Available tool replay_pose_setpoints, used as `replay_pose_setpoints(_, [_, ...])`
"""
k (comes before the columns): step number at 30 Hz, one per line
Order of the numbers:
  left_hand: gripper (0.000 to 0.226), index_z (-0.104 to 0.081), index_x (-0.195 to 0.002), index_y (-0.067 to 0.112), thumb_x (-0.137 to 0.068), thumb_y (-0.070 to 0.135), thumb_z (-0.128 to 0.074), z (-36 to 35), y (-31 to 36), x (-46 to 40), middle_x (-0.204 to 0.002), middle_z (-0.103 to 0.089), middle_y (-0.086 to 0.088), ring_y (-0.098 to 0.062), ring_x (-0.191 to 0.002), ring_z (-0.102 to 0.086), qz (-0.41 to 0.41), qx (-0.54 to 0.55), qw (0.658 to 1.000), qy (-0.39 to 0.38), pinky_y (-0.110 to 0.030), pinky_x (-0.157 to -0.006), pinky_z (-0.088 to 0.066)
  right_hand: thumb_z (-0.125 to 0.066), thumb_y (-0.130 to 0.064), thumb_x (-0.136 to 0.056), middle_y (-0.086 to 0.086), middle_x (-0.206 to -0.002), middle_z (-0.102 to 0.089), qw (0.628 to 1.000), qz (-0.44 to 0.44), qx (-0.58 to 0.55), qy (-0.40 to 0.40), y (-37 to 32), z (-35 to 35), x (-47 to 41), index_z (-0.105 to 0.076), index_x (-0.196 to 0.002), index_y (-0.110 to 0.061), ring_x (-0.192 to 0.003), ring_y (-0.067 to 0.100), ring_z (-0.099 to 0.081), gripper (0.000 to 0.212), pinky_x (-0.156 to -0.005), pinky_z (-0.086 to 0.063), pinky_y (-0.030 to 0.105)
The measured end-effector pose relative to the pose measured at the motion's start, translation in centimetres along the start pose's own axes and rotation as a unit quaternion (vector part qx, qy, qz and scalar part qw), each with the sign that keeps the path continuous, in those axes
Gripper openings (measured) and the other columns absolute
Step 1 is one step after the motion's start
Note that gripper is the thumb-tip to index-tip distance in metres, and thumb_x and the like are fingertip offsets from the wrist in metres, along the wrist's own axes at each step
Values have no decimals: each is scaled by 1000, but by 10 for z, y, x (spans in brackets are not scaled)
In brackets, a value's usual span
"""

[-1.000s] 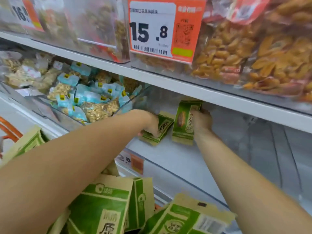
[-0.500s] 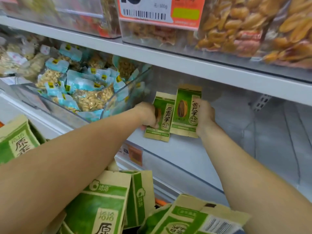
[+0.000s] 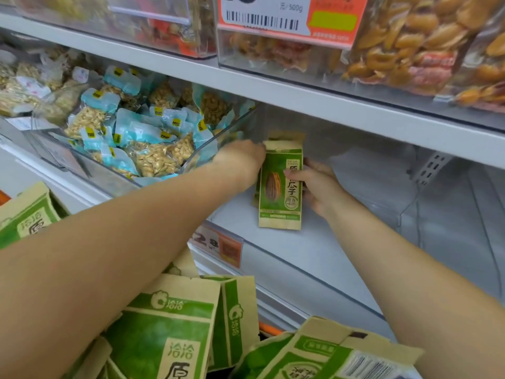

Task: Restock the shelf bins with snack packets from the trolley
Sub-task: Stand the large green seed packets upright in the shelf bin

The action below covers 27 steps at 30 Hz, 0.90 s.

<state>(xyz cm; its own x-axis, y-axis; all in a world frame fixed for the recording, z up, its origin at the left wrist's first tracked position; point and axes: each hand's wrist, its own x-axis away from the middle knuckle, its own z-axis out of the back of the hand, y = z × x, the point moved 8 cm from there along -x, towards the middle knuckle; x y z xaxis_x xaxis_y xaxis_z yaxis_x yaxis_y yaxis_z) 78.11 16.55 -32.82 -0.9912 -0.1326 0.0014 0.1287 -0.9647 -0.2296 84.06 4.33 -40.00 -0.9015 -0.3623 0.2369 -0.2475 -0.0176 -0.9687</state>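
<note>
A green and tan seed packet (image 3: 278,187) stands upright inside the clear shelf bin (image 3: 341,242). A second packet of the same kind sits right behind it, with only its top and left edge showing. My left hand (image 3: 240,162) grips the pair at the upper left edge, its fingers hidden behind them. My right hand (image 3: 317,187) holds the right side, with the thumb across the front packet's face. More seed packets (image 3: 164,332) lie piled in the trolley at the bottom of the view, under my forearms.
To the left stands a clear bin of blue peanut packets (image 3: 142,132). The shelf above carries bins of orange snacks (image 3: 410,50) and an orange price tag (image 3: 287,20). A small price label (image 3: 218,247) hangs on the bin's front. A shelf bracket (image 3: 431,165) is at the right.
The two packets were held side by side; now they are pushed together, one in front of the other. Both hands stay in the bin.
</note>
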Motion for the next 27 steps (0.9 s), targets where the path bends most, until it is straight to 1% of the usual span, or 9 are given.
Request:
replay_pose_setpoints(2, [40,-42,-134,8,-95,8,-43,32,1,5,-118,-59,-16,-36,-104,-59,-57,-99,990,78,-36,-63,-40,-64,5,-82,11,-94,-69,998,58,26,27,-20,-6,-2,-65,-105,-2,-79,23,-67,24,-67,-55,28])
replay_pose_setpoints(4, [43,-43,-136,10,-93,11,-42,62,-3,14,-127,-55,-17,-38,-114,-53,-97,-148,971,159,-42,-74,-44,-64,2,-83,9,-91,-68,985,128,83,75,-41,-11,-1,-64,-92,-9,-78,22,-65,14,-68,-53,28])
replay_pose_setpoints(6, [49,-43,-139,8,-90,11,-43,79,-18,25,-137,-48,-22,-44,-123,-45,-124,-157,952,232,-52,-92,-43,-65,-6,-84,5,-99,-65,953,206,171,139,-56,-15,0,-60,-102,-9,-90,21,-61,19,-78,-49,28])
replay_pose_setpoints(7, [50,-47,-136,5,-86,12,-42,82,-26,32,-134,-50,-25,-46,-119,-48,-137,-144,946,256,-55,-92,-44,-65,-8,-84,5,-103,-63,935,239,201,169,-60,-18,2,-58,-109,-7,-94,21,-58,26,-80,-46,26])
replay_pose_setpoints(10, [56,-61,-116,-1,-77,29,-35,65,-50,45,-108,-63,-27,-45,-95,-60,-109,-82,959,247,-45,-74,-51,-64,-12,-86,13,-114,-59,903,294,229,214,-59,-24,-2,-52,-121,-4,-104,26,-54,38,-81,-41,27])
replay_pose_setpoints(12, [65,-54,-124,1,-78,40,-30,45,-63,41,-115,-58,-26,-43,-104,-55,-40,6,982,183,-44,-84,-46,-66,-15,-86,17,-115,-58,897,295,257,206,-53,-26,-7,-50,-121,-2,-105,30,-55,41,-86,-45,34])
replay_pose_setpoints(16, [53,-41,-136,7,-91,33,-49,29,-74,33,-130,-46,-22,-37,-122,-42,26,150,979,132,-43,-99,-38,-78,-7,-73,4,-100,-65,952,198,183,143,-28,-22,-19,-53,-114,-6,-88,16,-62,48,-73,-49,25])
replay_pose_setpoints(21, [49,-43,-136,7,-93,29,-51,30,-75,34,-130,-46,-21,-37,-123,-41,36,170,975,136,-40,-95,-37,-80,-11,-69,5,-97,-72,970,125,177,106,-11,-27,-28,-66,-101,-7,-87,21,-69,35,-82,-56,41])
replay_pose_setpoints(27, [44,-46,-133,7,-93,25,-48,33,-73,36,-125,-50,-19,-36,-118,-44,34,164,975,148,-41,-89,-40,-75,-32,-76,6,-109,-66,939,158,269,144,-30,-31,-25,-50,-116,-6,-97,25,-63,54,-81,-51,34])
